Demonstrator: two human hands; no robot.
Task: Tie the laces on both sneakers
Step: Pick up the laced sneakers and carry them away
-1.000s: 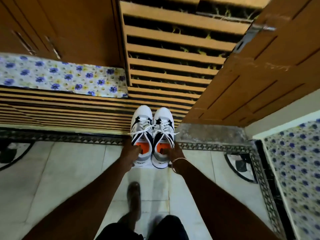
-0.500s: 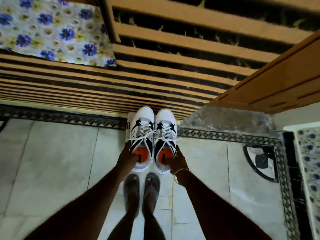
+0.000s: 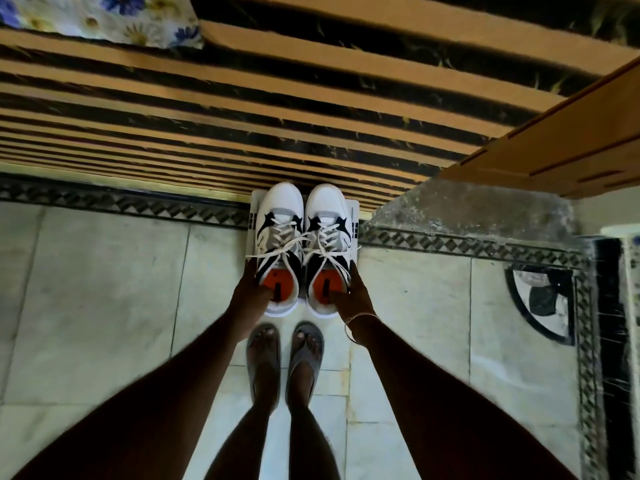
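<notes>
Two white sneakers with black and grey panels and orange insoles are held side by side above the tiled floor, toes pointing away from me. My left hand [image 3: 250, 292] grips the heel collar of the left sneaker [image 3: 280, 216]. My right hand [image 3: 353, 294], with a thin bangle on the wrist, grips the heel collar of the right sneaker [image 3: 327, 213]. The white laces [image 3: 301, 242] hang loose and untied, their ends spreading across both shoes. A flat white thing shows under the sneakers; I cannot tell what it is.
My feet in grey sandals [image 3: 284, 355] stand on pale floor tiles [image 3: 104, 289] just behind the sneakers. A slatted wooden frame [image 3: 242, 109] runs across ahead, with a flowered cloth [image 3: 104, 19] at top left. A wooden door [image 3: 561, 143] and grey threshold [image 3: 478, 206] are at right.
The view has tilted further down and closer; my feet have come into full view. Both hands keep hold of the sneakers, which sit lower against the slatted frame's edge.
</notes>
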